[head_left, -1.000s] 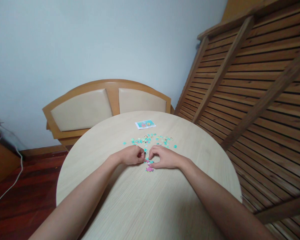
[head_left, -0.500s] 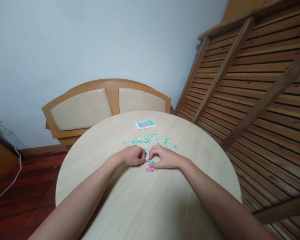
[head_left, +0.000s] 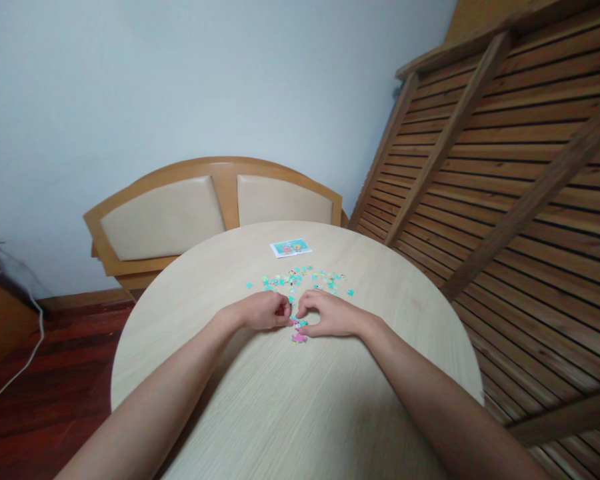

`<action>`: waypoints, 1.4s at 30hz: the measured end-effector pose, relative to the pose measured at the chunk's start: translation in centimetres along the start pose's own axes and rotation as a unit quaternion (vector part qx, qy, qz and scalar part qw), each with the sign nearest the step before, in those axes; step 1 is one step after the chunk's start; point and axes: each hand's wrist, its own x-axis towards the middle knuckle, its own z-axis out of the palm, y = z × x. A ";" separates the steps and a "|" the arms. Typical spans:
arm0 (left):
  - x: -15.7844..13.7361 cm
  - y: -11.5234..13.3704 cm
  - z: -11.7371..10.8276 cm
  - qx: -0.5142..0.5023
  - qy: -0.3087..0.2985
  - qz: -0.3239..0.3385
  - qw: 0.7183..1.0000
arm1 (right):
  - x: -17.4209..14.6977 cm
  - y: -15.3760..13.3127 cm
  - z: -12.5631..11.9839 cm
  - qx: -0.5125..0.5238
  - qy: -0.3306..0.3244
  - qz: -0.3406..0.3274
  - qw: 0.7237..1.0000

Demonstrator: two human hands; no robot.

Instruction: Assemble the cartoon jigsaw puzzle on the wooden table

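Note:
Small joined puzzle pieces (head_left: 299,339), pink with some teal, lie flat on the table in front of me. My left hand (head_left: 270,311) is closed, thumb and curled fingers at the left edge of this cluster, touching a puzzle piece there. From the right, my right hand (head_left: 327,315) curves in a C shape, thumb and fingertips bracketing the upper part of the cluster. Its fingers partly hide those pieces. Beyond both hands, several loose teal and pale puzzle pieces (head_left: 280,281) are scattered. Farther back lies a picture card (head_left: 291,249) with a teal background and cartoon figures.
Everything rests on a round pale wooden table (head_left: 260,407). A wooden headboard with cream panels (head_left: 165,217) stands behind it against the wall. Slatted wooden boards (head_left: 520,200) lean at the right. A white cable (head_left: 41,327) hangs at the left.
Almost nothing differs. My left hand has shifted very slightly; the right hand and the puzzle pieces stay in place.

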 end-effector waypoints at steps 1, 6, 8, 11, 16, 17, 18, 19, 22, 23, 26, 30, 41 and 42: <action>0.0 -0.1 0.0 -0.007 0.000 -0.002 1.000 | 0.0 0.0 0.0 -0.003 0.000 0.001 1.000; -0.3 -0.4 -0.3 -0.059 -0.026 0.004 0.998 | -0.2 -0.1 -0.2 -0.018 -0.004 0.004 1.000; -0.4 -0.4 -0.3 -0.065 -0.041 0.001 0.997 | -0.3 -0.1 -0.4 -0.028 -0.003 0.007 1.000; -0.7 -0.1 -0.5 -0.050 -0.042 -0.011 0.998 | -0.5 -0.1 -0.6 -0.039 -0.001 0.011 0.999; -0.8 -0.4 -0.8 -0.019 -0.004 -0.017 1.000 | -0.6 0.0 -0.7 -0.054 0.001 0.012 0.998; -0.7 -0.6 -0.8 -0.005 0.024 -0.020 0.999 | -0.6 0.1 -0.5 -0.063 0.011 0.017 0.998; -0.6 -0.8 -0.8 0.013 0.061 -0.020 0.998 | -0.5 0.3 -0.3 -0.073 0.027 0.025 0.997; -0.5 -1.1 -0.7 0.032 0.102 -0.016 0.994 | -0.4 0.5 0.0 -0.084 0.048 0.035 0.995; -0.1 -1.9 -0.1 0.073 0.186 0.039 0.979 | 0.0 1.3 1.0 -0.110 0.093 0.067 0.987; 0.0 -2.1 0.1 0.080 0.189 0.066 0.976 | 0.1 1.6 1.4 -0.117 0.092 0.077 0.986; 0.3 -2.3 0.8 0.099 0.156 0.125 0.975 | 0.3 1.9 1.9 -0.134 0.073 0.100 0.983; 0.4 -2.5 0.9 0.124 0.149 0.113 0.974 | 0.1 1.7 1.5 -0.131 0.089 0.099 0.982; 0.5 -2.0 0.8 0.107 0.168 0.121 0.972 | -0.5 2.2 0.5 -0.132 0.122 0.124 0.976; 0.6 -1.8 0.9 0.104 0.166 0.127 0.972 | -0.5 2.2 0.5 -0.138 0.119 0.129 0.975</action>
